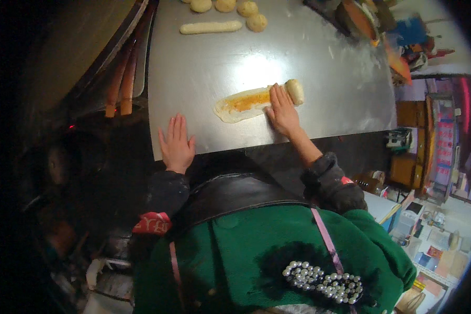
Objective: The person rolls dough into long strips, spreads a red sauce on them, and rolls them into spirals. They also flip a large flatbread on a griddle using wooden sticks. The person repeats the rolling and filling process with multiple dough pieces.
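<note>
A flattened strip of dough (235, 112) with an orange-brown filling smeared along it lies on the metal worktop (204, 70). My right hand (282, 112) rests with extended fingers over the strip's right end, against a thick rolled piece of dough (294, 92). Whether the fingers grip anything cannot be told. My left hand (176, 143) lies flat on the worktop's front left corner, its fingers apart and holding nothing. Farther back, a long dough log (210, 27) lies beside several round dough balls (256, 22).
Two wooden handles (127, 94) stick out beyond the worktop's left edge. At the back right stands a blurred bowl-like container (357, 19). A wooden cabinet (408, 114) and a cluttered table (431, 239) are off to the right.
</note>
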Tool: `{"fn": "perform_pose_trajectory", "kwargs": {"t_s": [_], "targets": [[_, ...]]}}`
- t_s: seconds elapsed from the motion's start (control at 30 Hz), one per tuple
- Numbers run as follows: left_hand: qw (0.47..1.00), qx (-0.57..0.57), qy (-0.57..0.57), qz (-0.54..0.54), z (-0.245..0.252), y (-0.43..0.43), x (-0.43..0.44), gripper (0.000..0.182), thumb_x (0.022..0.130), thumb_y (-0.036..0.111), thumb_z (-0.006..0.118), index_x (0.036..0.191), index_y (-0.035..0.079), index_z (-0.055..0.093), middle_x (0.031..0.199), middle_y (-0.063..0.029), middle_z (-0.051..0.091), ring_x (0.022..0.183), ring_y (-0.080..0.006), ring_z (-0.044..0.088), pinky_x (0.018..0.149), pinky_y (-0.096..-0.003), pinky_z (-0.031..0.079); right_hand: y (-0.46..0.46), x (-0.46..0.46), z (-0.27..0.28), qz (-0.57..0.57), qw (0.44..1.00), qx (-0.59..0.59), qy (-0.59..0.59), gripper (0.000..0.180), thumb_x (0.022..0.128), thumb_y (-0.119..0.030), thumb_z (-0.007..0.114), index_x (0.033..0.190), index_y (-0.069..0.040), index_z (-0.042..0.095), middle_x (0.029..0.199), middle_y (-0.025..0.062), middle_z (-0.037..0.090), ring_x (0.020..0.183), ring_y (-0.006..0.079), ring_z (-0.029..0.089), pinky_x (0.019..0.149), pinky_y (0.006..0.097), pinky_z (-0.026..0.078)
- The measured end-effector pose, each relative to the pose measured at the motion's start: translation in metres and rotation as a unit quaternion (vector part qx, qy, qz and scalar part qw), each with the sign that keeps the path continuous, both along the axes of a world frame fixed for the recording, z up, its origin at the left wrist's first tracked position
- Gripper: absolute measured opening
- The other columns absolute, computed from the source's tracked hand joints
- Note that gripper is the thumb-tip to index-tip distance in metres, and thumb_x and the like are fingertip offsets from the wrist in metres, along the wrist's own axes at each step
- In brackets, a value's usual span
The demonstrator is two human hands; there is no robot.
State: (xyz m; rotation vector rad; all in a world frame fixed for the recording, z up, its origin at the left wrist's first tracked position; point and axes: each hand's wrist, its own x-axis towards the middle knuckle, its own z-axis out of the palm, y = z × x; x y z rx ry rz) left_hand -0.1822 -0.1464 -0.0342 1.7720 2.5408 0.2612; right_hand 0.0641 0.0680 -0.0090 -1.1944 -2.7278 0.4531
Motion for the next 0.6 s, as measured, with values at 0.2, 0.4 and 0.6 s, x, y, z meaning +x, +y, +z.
{"fn": "perform_pose_trajectory", "kwargs": {"t_s": [0.2, 0.4, 0.6], "targets": [[0.999, 0.026, -0.011, -0.022, 0.0, -0.001, -0.004, 0.063, 0.085, 0.03, 0.053, 0.14, 0.008, 0.033, 0.147, -0.0069, 0.031, 0.136, -0.0221, 0.028, 0.108, -0.054, 0.015, -0.078, -0.058, -0.016, 0.118, 0.99, -0.048, 0.057, 0.075, 0.082, -0.03, 0.061, 0.14, 0.003, 0.025, 0.146, 0.0234, 0.024, 0.136, 0.0373, 0.021, 0.113, 0.0412, 0.019], [0.999, 0.02, 0.009, -0.03, -0.001, -0.001, -0.001, 0.064, 0.085, 0.031, 0.054, 0.14, 0.007, 0.033, 0.146, -0.0069, 0.032, 0.136, -0.0229, 0.027, 0.108, -0.0541, 0.014, -0.035, 0.008, -0.001, 0.079, 0.996, -0.043, -0.003, 0.071, 0.083, -0.028, 0.06, 0.138, 0.004, 0.029, 0.146, 0.0212, 0.026, 0.136, 0.0329, 0.025, 0.112, 0.0403, 0.021], [0.999, 0.03, 0.016, -0.027, -0.001, 0.003, 0.014, 0.065, 0.085, 0.032, 0.054, 0.141, 0.008, 0.032, 0.147, -0.0066, 0.031, 0.136, -0.0225, 0.026, 0.109, -0.0544, 0.014, -0.06, -0.004, -0.022, 0.086, 0.992, -0.089, 0.024, 0.079, 0.081, -0.034, 0.061, 0.141, 0.002, 0.024, 0.146, 0.0236, 0.023, 0.137, 0.0365, 0.022, 0.112, 0.0411, 0.02]]}}
